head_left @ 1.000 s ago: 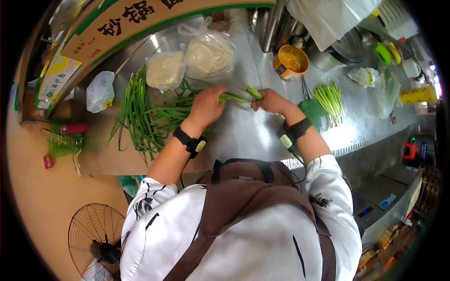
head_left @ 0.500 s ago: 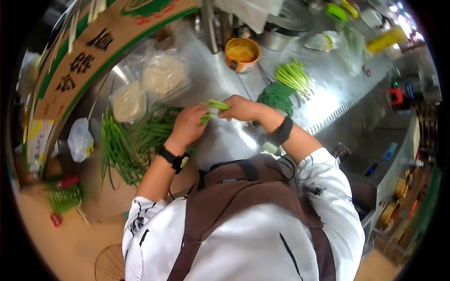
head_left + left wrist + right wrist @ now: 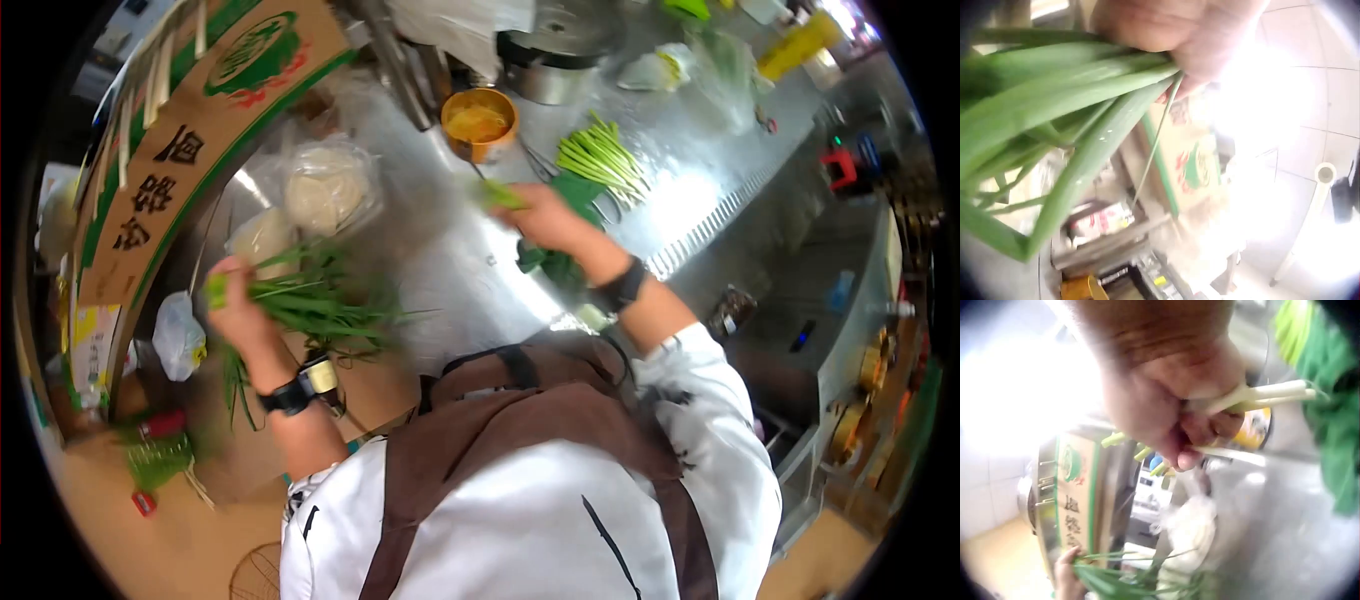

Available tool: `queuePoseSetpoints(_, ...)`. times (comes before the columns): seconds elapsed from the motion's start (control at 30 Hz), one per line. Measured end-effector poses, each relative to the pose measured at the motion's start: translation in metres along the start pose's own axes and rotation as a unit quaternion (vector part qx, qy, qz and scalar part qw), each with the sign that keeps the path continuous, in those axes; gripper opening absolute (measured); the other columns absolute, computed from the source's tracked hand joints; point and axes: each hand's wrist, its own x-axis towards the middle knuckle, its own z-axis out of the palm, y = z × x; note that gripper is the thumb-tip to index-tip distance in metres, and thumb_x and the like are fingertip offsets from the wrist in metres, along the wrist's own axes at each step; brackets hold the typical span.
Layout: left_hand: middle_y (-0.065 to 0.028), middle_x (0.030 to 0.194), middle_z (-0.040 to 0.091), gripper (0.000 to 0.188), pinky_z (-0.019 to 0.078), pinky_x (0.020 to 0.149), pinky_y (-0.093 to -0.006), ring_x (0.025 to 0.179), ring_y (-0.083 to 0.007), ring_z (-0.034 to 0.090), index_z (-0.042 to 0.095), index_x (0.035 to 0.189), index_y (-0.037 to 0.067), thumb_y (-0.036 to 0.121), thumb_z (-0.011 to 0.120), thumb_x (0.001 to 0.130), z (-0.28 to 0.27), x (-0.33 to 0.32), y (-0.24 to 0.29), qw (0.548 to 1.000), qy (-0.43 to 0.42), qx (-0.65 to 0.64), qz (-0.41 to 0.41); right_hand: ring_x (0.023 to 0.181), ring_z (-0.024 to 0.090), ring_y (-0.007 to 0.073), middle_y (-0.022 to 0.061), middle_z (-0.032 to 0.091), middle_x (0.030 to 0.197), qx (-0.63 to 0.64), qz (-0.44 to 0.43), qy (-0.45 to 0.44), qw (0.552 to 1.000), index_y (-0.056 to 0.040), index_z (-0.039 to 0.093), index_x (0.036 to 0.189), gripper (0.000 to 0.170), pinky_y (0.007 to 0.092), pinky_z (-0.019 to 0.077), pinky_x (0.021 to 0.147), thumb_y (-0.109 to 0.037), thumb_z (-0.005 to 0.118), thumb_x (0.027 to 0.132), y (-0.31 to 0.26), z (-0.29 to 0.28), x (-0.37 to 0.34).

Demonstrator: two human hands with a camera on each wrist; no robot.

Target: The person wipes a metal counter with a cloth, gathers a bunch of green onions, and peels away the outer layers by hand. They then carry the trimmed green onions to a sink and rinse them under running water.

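Observation:
My left hand (image 3: 240,308) grips a bunch of long scallion greens (image 3: 325,292) at the left of the steel counter. Their broad leaves (image 3: 1079,94) trail away from the palm in the left wrist view. Over the counter's middle, my right hand (image 3: 548,216) holds a few short scallion stalks (image 3: 1266,397). Pale ends stick out on one side of that fist and light green cut ends on the other. Beyond the right hand lies a neat pile of scallion stalks (image 3: 600,160), beside a dark green cloth (image 3: 578,195). The two hands are well apart.
An orange tub (image 3: 480,125) stands at the back, near a lidded pot (image 3: 560,55). Bagged pale dough rounds (image 3: 328,190) lie behind the greens. A long printed cardboard box (image 3: 190,160) borders the left side, with a knotted plastic bag (image 3: 180,335) near it.
My hands were together at the scallions and have parted. The left swung left with the greens, while the right moved right with the stalks. The head view has turned and shifted.

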Motion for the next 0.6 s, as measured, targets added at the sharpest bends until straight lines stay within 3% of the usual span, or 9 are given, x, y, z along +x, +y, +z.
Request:
queuePoseSetpoints(0.03,-0.0059,0.086,0.057,0.01,0.0452,0.071,-0.0301,0.079,-0.0169,0.055,0.059,0.094,0.001,0.01,0.058,0.09,-0.013,0.016,0.029,0.998,0.01,-0.046,0.036,0.067,0.061,0.0227,0.0129,0.066,0.079,-0.112,-0.057,0.086,0.988,0.0001,0.065,0.098,0.019,0.0328,0.05,0.062,-0.004,0.058,0.08,0.026,-0.025,-0.001)
queuePoseSetpoints(0.1,-0.0059,0.085,0.055,0.01,0.0436,0.075,-0.0294,0.08,-0.0169,0.054,0.057,0.093,0.001,0.01,0.056,0.091,-0.063,0.009,0.088,0.989,0.073,-0.048,0.121,0.075,0.064,0.0355,0.0203,0.066,0.083,-0.336,0.021,0.218,0.916,-0.0027,0.06,0.109,0.029,0.0449,0.0495,0.065,-0.009,0.058,0.08,0.041,-0.099,0.007)
queuePoseSetpoints(0.13,-0.0062,0.084,0.055,0.01,0.0429,0.078,-0.0291,0.081,-0.0172,0.055,0.056,0.093,0.0,0.01,0.055,0.092,-0.067,0.006,0.093,0.983,0.083,-0.035,0.161,0.079,0.063,0.0381,0.0208,0.065,0.084,-0.441,0.017,0.273,0.855,-0.004,0.059,0.108,0.031,0.0468,0.0492,0.067,-0.016,0.063,0.079,0.118,-0.13,0.033)
queuePoseSetpoints(0.27,-0.008,0.086,0.057,0.011,0.0437,0.081,-0.0293,0.082,-0.019,0.057,0.057,0.095,-0.002,0.009,0.054,0.093,-0.107,-0.024,0.162,0.96,0.199,0.045,0.192,0.08,0.063,0.0369,0.0174,0.065,0.085,-0.545,0.029,0.216,0.81,-0.0055,0.06,0.09,0.019,0.0458,0.0505,0.07,-0.021,0.057,0.08,0.181,-0.173,0.06)
queuePoseSetpoints(0.33,-0.0077,0.084,0.058,0.013,0.0447,0.079,-0.0279,0.081,-0.018,0.058,0.058,0.096,-0.001,0.011,0.055,0.092,-0.128,-0.045,0.193,0.942,0.239,0.113,0.209,0.089,0.062,0.0362,0.0168,0.064,0.094,-0.563,0.02,0.194,0.803,-0.0057,0.058,0.097,0.027,0.0469,0.0499,0.072,-0.027,0.058,0.081,0.224,-0.18,0.075)
queuePoseSetpoints(0.4,-0.0074,0.083,0.058,0.015,0.0457,0.077,-0.0266,0.079,-0.017,0.058,0.06,0.096,-0.001,0.013,0.057,0.092,-0.138,-0.054,0.228,0.925,0.264,0.168,0.217,0.094,0.06,0.0389,0.0198,0.062,0.105,-0.561,0.055,0.173,0.807,-0.005,0.055,0.109,0.037,0.0491,0.0494,0.075,-0.028,0.057,0.08,0.204,-0.178,0.076)
queuePoseSetpoints(0.47,-0.0046,0.079,0.058,0.02,0.0476,0.066,-0.0247,0.073,-0.0137,0.058,0.062,0.098,0.0,0.018,0.06,0.09,-0.132,-0.058,0.246,0.866,0.311,0.357,0.163,0.099,0.058,0.039,0.0183,0.06,0.112,-0.537,0.048,0.175,0.824,-0.006,0.051,0.119,0.047,0.0494,0.049,0.079,-0.03,0.058,0.08,0.194,-0.176,0.074)
queuePoseSetpoints(0.5,-0.0018,0.076,0.058,0.024,0.0468,0.057,-0.025,0.066,-0.0114,0.057,0.063,0.099,0.002,0.023,0.063,0.088,-0.147,-0.055,0.247,0.872,0.274,0.381,0.141,0.106,0.056,0.0377,0.018,0.056,0.119,-0.538,0.096,0.138,0.826,-0.0078,0.046,0.127,0.058,0.0501,0.0477,0.083,-0.037,0.061,0.079,0.19,-0.18,0.076)
queuePoseSetpoints(0.6,0.0023,0.073,0.057,0.025,0.043,0.054,-0.0246,0.062,-0.0079,0.052,0.066,0.095,0.008,0.032,0.066,0.085,-0.151,-0.03,0.216,0.853,0.26,0.453,0.01,0.11,0.054,0.037,0.0176,0.053,0.126,-0.545,0.118,0.144,0.818,-0.0092,0.042,0.132,0.066,0.0523,0.046,0.085,-0.043,0.062,0.079,0.18,-0.182,0.075)
